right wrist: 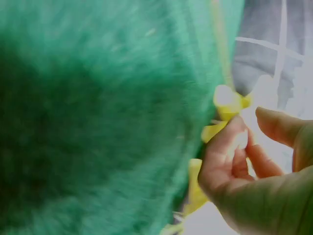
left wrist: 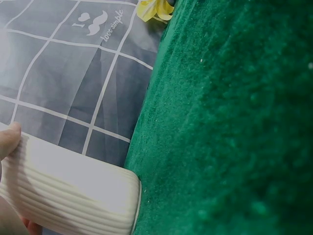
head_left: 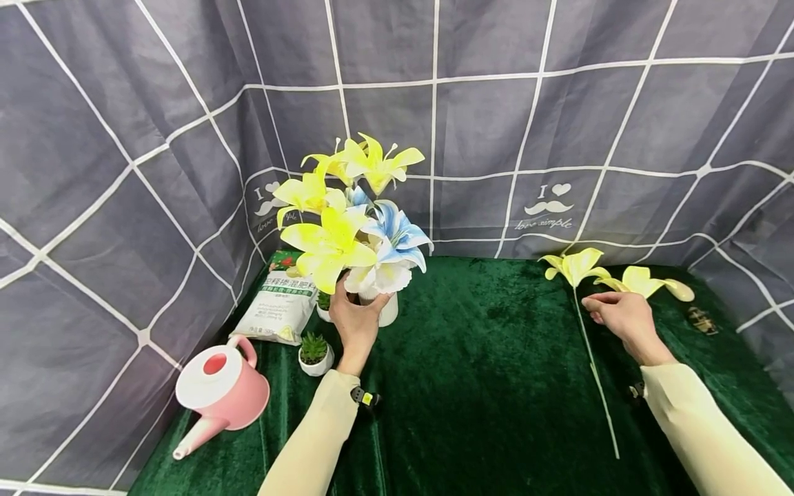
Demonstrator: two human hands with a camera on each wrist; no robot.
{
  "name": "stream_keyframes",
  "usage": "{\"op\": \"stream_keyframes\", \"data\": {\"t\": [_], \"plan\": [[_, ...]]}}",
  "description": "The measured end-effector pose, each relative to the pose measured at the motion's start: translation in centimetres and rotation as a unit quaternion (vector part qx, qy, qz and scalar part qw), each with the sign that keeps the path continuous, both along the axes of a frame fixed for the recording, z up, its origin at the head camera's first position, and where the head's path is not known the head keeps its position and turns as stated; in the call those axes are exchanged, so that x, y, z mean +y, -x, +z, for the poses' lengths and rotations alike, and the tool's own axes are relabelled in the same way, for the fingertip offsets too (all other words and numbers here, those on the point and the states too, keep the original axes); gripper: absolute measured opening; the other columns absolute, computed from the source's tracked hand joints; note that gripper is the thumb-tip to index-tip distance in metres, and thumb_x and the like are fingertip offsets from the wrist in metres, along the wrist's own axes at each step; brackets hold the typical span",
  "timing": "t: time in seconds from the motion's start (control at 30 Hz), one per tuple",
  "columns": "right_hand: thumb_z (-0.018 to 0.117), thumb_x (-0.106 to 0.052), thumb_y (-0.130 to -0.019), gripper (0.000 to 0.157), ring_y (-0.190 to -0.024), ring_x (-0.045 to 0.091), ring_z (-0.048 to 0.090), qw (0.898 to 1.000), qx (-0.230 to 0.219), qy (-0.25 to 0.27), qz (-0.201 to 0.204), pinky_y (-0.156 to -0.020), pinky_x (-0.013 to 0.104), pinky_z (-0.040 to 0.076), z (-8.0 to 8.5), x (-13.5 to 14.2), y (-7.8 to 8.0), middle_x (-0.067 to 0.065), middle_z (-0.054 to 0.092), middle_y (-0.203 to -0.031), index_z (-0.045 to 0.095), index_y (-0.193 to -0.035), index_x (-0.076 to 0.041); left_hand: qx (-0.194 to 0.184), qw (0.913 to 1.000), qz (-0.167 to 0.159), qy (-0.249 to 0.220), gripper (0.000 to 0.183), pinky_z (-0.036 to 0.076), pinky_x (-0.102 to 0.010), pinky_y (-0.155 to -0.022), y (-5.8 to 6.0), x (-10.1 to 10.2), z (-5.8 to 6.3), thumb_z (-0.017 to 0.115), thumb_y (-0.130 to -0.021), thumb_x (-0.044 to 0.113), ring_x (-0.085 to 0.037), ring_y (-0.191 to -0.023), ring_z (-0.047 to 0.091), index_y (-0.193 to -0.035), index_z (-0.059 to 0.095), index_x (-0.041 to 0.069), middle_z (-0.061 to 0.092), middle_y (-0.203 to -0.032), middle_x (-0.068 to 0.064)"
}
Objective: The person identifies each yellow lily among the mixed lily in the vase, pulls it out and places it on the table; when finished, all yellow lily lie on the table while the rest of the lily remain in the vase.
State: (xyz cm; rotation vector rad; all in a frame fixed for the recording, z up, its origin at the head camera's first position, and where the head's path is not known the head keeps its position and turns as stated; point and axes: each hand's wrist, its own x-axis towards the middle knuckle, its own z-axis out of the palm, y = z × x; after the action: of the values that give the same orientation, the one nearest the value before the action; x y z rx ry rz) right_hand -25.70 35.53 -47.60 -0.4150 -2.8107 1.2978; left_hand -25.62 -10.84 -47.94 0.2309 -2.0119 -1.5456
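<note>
My left hand (head_left: 355,325) grips a white ribbed vase (left wrist: 73,178) near its top; in the left wrist view the vase's base meets the green cloth. Yellow lilies (head_left: 331,244), a blue lily (head_left: 400,231) and a white flower (head_left: 380,277) stand in the vase, hiding its mouth. On the right, a yellow lily (head_left: 575,267) with a long stem (head_left: 594,372) lies on the cloth. My right hand (head_left: 623,322) is beside that stem, fingers bent, with a gap between thumb and forefinger in the right wrist view. Behind this hand is another yellow lily (head_left: 639,281).
A pink and white watering can (head_left: 242,393), a fertilizer bag (head_left: 276,310) and a small potted succulent (head_left: 315,353) stand at left. Another small pot (head_left: 324,308) is partly hidden behind the left hand. A dark hair-clip-like item (head_left: 702,320) lies far right. Grey checked curtains enclose the table.
</note>
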Motion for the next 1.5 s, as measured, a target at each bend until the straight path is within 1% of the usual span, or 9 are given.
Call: {"op": "stream_keyframes", "data": {"t": [0.07, 0.17, 0.43, 0.63, 0.8, 0.93, 1.1, 1.37, 1.5], "plan": [[0.064, -0.044, -0.097, 0.046, -0.064, -0.005, 0.06, 0.999, 0.004, -0.031, -0.005, -0.06, 0.016, 0.046, 0.8, -0.4, -0.6, -0.019, 0.067, -0.066, 0.071, -0.119, -0.003, -0.004, 1.0, 0.0, -0.001, 0.078, 0.054, -0.05, -0.101, 0.1, -0.1, 0.0, 0.096, -0.067, 0.026, -0.031, -0.122, 0.061, -0.135, 0.059, 0.018, 0.064, -0.13, -0.01], [0.064, -0.046, -0.096, 0.046, -0.064, -0.005, 0.058, 0.999, 0.033, -0.032, -0.01, -0.06, 0.016, 0.045, 2.5, -1.3, -1.2, -0.023, 0.065, -0.065, 0.072, -0.117, -0.005, -0.011, 0.9999, 0.002, -0.003, 0.077, 0.053, -0.05, -0.102, 0.2, -0.1, -0.1, 0.095, -0.067, 0.026, -0.031, -0.122, 0.06, -0.136, 0.059, 0.019, 0.063, -0.129, -0.011], [0.073, -0.04, -0.091, 0.045, -0.066, -0.008, 0.063, 0.987, 0.141, 0.064, -0.027, -0.061, 0.011, 0.05, 8.3, -4.8, -2.3, -0.033, 0.065, -0.068, 0.073, -0.116, -0.002, -0.015, 0.9998, 0.001, -0.012, 0.078, 0.054, -0.05, -0.103, 0.1, -0.2, 0.0, 0.095, -0.068, 0.025, -0.031, -0.125, 0.059, -0.137, 0.059, 0.019, 0.062, -0.131, -0.011], [0.077, -0.038, -0.089, 0.041, -0.069, -0.012, 0.062, 0.977, 0.204, 0.054, 0.022, -0.06, 0.01, 0.048, 11.4, -9.4, -2.0, -0.038, 0.066, -0.072, 0.077, -0.113, -0.005, -0.007, 0.9999, 0.006, -0.009, 0.078, 0.055, -0.049, -0.103, 0.1, -0.4, -0.2, 0.096, -0.067, 0.023, -0.029, -0.125, 0.06, -0.136, 0.059, 0.017, 0.063, -0.132, -0.009], [0.077, -0.042, -0.088, 0.032, -0.065, -0.003, 0.056, 0.969, 0.232, 0.027, 0.084, -0.056, 0.017, 0.044, 13.4, -13.2, -1.5, -0.037, 0.065, -0.073, 0.08, -0.107, -0.016, -0.01, 0.9999, 0.012, 0.0, 0.078, 0.054, -0.05, -0.102, -0.1, -0.3, -0.1, 0.096, -0.067, 0.025, -0.031, -0.123, 0.059, -0.135, 0.059, 0.017, 0.063, -0.13, -0.011], [0.076, -0.04, -0.09, 0.025, -0.07, -0.001, 0.063, 0.96, 0.246, 0.02, 0.131, -0.059, 0.017, 0.047, 14.7, -16.2, -0.6, -0.022, 0.076, -0.084, 0.081, -0.105, -0.021, -0.011, 0.9998, 0.016, 0.01, 0.077, 0.054, -0.051, -0.101, -0.1, -0.3, -0.1, 0.095, -0.068, 0.026, -0.033, -0.122, 0.059, -0.136, 0.06, 0.017, 0.063, -0.128, -0.012], [0.076, -0.037, -0.091, 0.024, -0.081, -0.004, 0.068, 0.953, 0.243, 0.049, 0.175, -0.068, 0.016, 0.051, 16.0, -20.1, 1.4, 0.003, 0.08, -0.104, 0.081, -0.106, -0.02, -0.008, 0.9998, 0.014, 0.013, 0.077, 0.054, -0.051, -0.1, -0.1, -0.1, 0.0, 0.095, -0.068, 0.025, -0.033, -0.121, 0.058, -0.136, 0.059, 0.018, 0.063, -0.127, -0.013], [0.073, -0.034, -0.093, 0.02, -0.092, 0.012, 0.072, 0.942, 0.243, 0.099, 0.211, -0.078, 0.024, 0.055, 17.6, -25.3, 4.2, 0.002, 0.079, -0.106, 0.08, -0.107, -0.021, -0.002, 0.9998, -0.014, -0.017, 0.078, 0.057, -0.048, -0.099, 0.1, 0.0, 0.0, 0.095, -0.069, 0.023, -0.028, -0.122, 0.062, -0.138, 0.058, 0.021, 0.061, -0.131, -0.009], [0.072, -0.031, -0.094, 0.019, -0.095, 0.02, 0.072, 0.94, 0.233, 0.108, 0.225, -0.081, 0.028, 0.056, 18.0, -27.2, 5.9, 0.003, 0.077, -0.107, 0.08, -0.107, -0.019, -0.003, 0.9998, -0.012, -0.018, 0.079, 0.057, -0.048, -0.099, 0.0, 0.1, 0.1, 0.095, -0.068, 0.023, -0.028, -0.122, 0.062, -0.138, 0.058, 0.021, 0.061, -0.131, -0.009]]}}
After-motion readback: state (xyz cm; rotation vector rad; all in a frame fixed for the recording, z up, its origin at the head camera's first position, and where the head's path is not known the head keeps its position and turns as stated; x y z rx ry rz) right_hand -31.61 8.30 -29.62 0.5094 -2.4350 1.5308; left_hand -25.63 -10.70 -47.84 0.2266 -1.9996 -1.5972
